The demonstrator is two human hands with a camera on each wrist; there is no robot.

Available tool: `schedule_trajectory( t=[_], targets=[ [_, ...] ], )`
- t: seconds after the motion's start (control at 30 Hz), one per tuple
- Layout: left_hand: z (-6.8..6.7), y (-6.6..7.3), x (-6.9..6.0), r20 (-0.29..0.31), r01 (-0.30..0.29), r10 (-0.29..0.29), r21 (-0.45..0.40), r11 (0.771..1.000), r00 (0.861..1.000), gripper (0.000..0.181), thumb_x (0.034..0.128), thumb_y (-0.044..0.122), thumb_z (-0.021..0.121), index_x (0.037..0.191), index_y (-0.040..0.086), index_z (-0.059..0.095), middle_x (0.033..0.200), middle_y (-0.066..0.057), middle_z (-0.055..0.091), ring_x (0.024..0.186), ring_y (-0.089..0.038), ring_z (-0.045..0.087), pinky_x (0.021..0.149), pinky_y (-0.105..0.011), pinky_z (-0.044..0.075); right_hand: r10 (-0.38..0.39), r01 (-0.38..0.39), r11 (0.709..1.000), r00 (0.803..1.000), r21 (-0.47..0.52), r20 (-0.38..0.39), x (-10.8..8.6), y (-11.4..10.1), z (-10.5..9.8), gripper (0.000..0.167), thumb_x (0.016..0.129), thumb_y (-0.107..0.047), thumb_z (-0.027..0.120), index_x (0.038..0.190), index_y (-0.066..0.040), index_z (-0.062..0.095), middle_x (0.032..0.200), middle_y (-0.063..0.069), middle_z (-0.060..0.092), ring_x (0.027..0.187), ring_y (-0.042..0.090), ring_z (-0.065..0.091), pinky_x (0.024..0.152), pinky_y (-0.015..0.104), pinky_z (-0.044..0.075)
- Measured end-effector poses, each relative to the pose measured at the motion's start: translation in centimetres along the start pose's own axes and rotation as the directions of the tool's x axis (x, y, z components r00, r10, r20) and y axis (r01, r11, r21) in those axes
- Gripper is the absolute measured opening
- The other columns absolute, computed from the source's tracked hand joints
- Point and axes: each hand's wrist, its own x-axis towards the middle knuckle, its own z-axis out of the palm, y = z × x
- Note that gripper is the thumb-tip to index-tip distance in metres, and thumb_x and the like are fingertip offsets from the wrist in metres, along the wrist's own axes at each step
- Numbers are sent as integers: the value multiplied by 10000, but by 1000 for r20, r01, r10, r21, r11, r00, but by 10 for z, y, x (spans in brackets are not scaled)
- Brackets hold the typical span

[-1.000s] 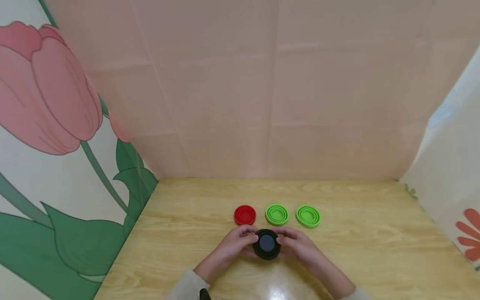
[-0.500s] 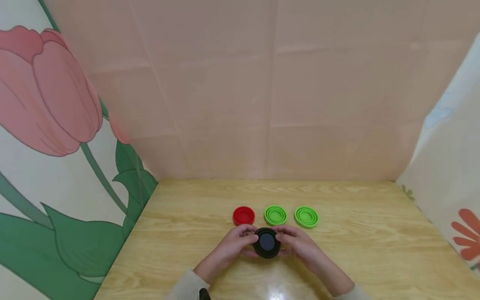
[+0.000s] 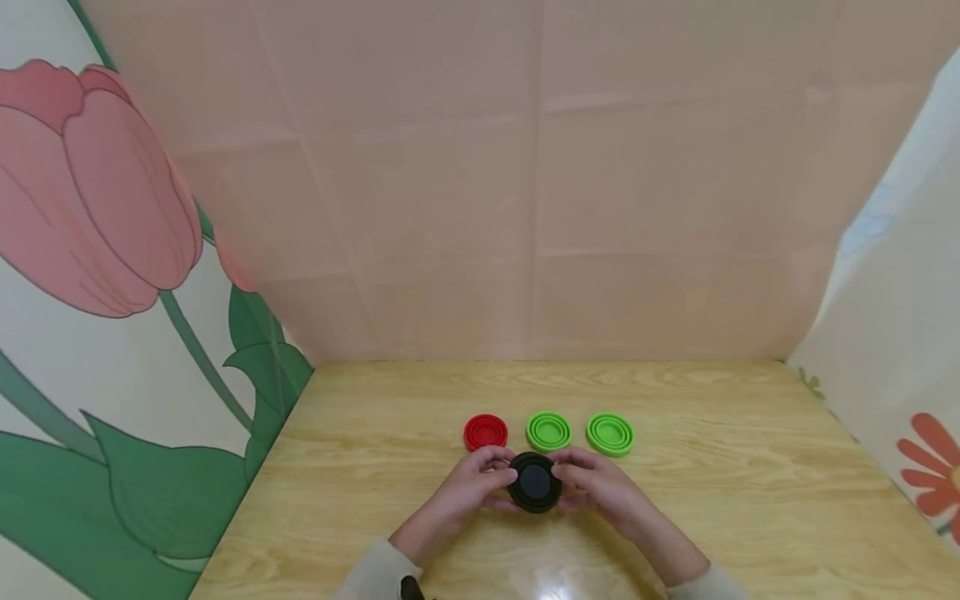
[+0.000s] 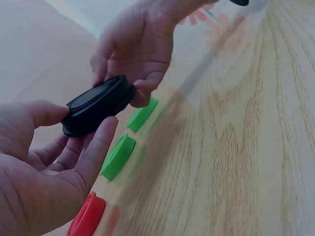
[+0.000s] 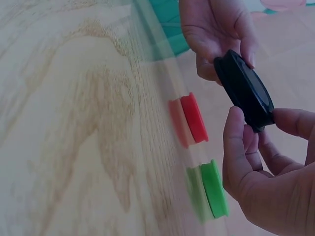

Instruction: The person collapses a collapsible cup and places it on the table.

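A black round collapsible cup (image 3: pixel 535 482), folded flat, is held above the table between both hands. My left hand (image 3: pixel 476 483) pinches its left edge, thumb on top and fingers beneath. On the opposite edge, my right hand (image 3: pixel 594 484) holds it the same way, as the right wrist view shows with the cup (image 5: pixel 244 91) tilted and off the wood. Just beyond the hands lie a red folded cup (image 3: pixel 486 432) and two green ones, the middle green cup (image 3: pixel 548 431) and the right green cup (image 3: pixel 610 434), in a row with ringed tops.
The wood-grain table (image 3: pixel 360 433) reaches back to a plain pinkish cloth wall (image 3: pixel 420 208). A tulip-printed panel (image 3: pixel 127 192) borders the left side, and a pale flower-printed panel (image 3: pixel 892 333) the right. Light glares on the table's near middle.
The black cup and both hands have shifted very slightly toward the row of cups. Both grips look the same. The head view has moved a little.
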Motion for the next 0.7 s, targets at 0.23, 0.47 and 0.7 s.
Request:
schedule_trajectory(
  t=[0.23,0.47,0.7],
  targets=[
    [0,0,3,-28,-16,18,67,998,999,309,932,28,659,1217,-58,576,993,-83,588,875,-177,632,733,-443,632,7,-7,1000,1000,14,1,3,2,-3,402,990,-190,628,1297,63,567,1121,91,643,965,219,632,842,415,600],
    [4,0,3,-45,-46,51,121,992,998,294,928,23,662,1203,-48,588,986,-82,588,859,-171,622,719,-439,633,6,-6,1000,1000,15,-10,2,3,-5,391,982,-192,640,1276,59,582,1115,94,646,952,221,647,874,464,594],
    [2,2,0,-66,-98,118,253,962,991,278,919,42,687,1185,6,615,1013,-61,610,903,-153,608,796,-380,604,13,-15,997,1000,76,29,1,6,-5,302,999,-184,622,1215,27,604,1039,66,664,900,211,677,875,422,601]
  ],
)
